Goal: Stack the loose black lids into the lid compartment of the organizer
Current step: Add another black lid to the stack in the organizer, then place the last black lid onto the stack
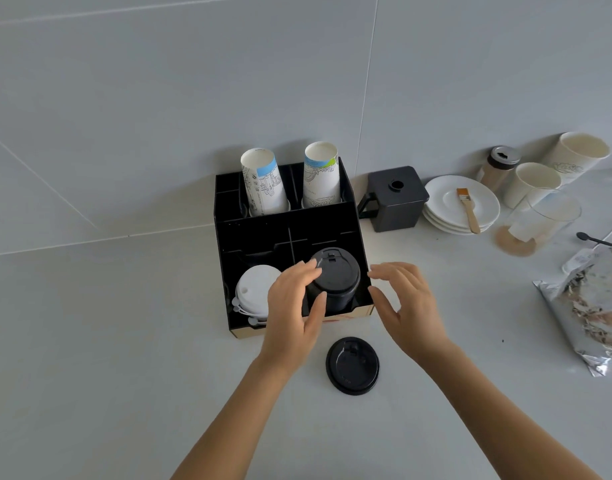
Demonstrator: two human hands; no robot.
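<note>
One loose black lid (352,365) lies on the pale bench (124,341), just off the organizer's (224,237) front edge. My left hand (290,306) cups the black lid stack (334,282) in its front right compartment; my right hand (406,303) hovers beside it, fingers spread, holding nothing.

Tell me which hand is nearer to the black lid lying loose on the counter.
Roughly equal; perhaps the right. Both hands are beyond the loose black lid, up at the organizer: left hand on the stack of black lids, right hand open beside it.

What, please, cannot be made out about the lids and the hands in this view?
- How many lids the black stack holds: the organizer wall and the left hand cover its lower part.
- Whether the left hand grips the stack or only touches it.
- The white lids: the left hand hides their right edge.
- The foil bag: cut off by the right edge.
</note>
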